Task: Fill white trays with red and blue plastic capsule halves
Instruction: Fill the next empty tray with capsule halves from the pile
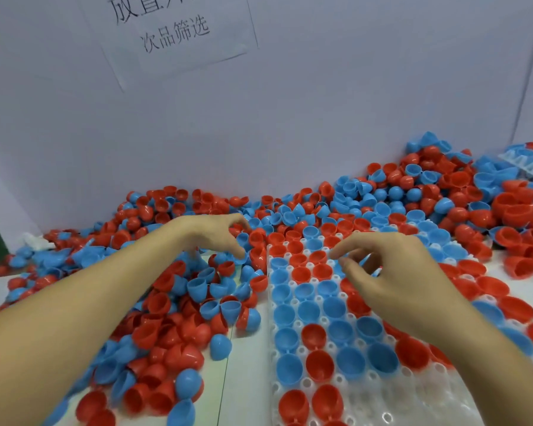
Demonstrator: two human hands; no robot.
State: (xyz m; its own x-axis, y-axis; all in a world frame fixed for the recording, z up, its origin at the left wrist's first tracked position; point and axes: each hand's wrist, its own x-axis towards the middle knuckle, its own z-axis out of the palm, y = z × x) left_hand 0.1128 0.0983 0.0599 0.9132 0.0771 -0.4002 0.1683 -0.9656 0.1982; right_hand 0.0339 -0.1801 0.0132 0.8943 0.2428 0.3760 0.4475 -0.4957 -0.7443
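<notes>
Tray (413,404) lying on bench (246,379), holding red and blue halves (320,336) in cups, near row partly bare. Left hand (210,235) and right hand (391,272) hovering, fingers loosely curled, gripping nothing. Loose pile (173,302) lying left.

Glossy smooth plastic capsule halves (179,305), translucent white plastic tray (382,404), matt paper sign (173,35), matt white wall (320,118)
</notes>
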